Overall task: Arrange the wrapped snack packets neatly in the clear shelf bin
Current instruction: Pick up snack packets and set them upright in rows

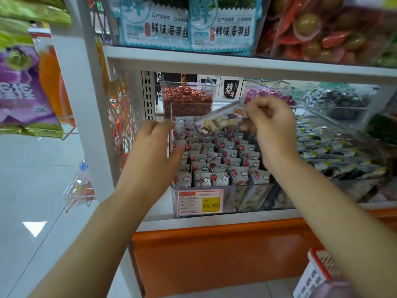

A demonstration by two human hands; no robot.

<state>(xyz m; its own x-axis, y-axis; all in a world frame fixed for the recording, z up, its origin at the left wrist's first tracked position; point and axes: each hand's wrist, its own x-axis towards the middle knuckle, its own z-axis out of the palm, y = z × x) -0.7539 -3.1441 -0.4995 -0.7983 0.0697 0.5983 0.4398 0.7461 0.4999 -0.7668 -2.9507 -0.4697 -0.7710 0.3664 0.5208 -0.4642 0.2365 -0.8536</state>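
Grey wrapped snack packets point(217, 160) stand in tidy rows in the clear shelf bin point(247, 198) on the white shelf point(214, 218), one packet point(223, 118) pinched above them in the right hand point(270, 125) fingers, while the left hand point(154, 143), fingers loosely bent and gripping nothing, rests against the bin's left wall.

Price tag point(200, 202) — 15.80, blue packets point(154, 29) — 鲜味海带丝

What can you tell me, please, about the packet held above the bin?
The packet is a flat, long, glossy plastic wrapper, grey with yellow and red print, blurred. It hangs tilted, right end higher, above the rows standing in the clear bin. The right hand pinches its right end.
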